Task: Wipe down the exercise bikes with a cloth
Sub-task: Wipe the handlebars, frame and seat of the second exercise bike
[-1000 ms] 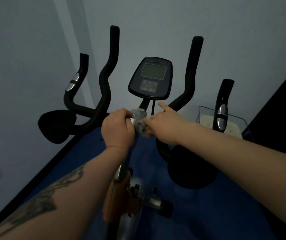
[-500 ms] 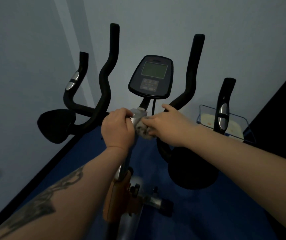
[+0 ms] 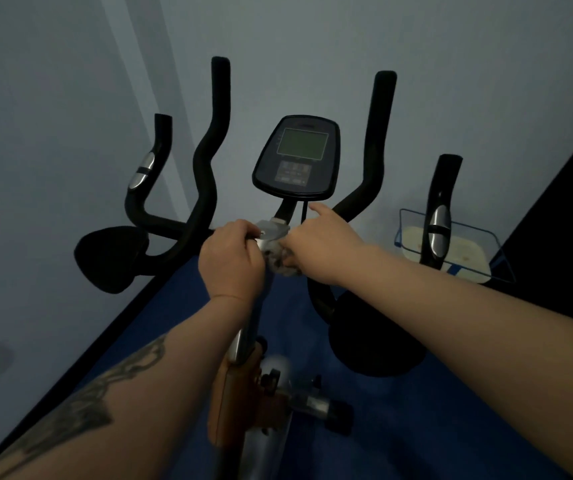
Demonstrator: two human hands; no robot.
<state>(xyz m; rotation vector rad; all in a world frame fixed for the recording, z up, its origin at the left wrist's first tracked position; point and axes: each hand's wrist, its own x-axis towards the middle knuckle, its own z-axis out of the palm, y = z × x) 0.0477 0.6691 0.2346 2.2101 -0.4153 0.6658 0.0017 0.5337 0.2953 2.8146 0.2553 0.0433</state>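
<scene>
Cloth point(image 3: 283, 263) pinched by right hand point(image 3: 319, 247), forefinger extended, left hand point(image 3: 231, 261) gripping bike post point(image 3: 271, 237)

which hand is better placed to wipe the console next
Right, probably. The right hand pinches the cloth just below the console, index finger already pointing up; the left hand only grips the stem bracket.

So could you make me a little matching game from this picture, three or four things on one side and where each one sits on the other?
Things:
1. console
2. cloth
3. clear bin
4. left hand

Places:
A. far right, by the wall
B. bunched between the two hands
C. top of the bike's stem, screen dark
D. gripping the silver post under the console

Pairs: 1-C, 2-B, 3-A, 4-D
</scene>
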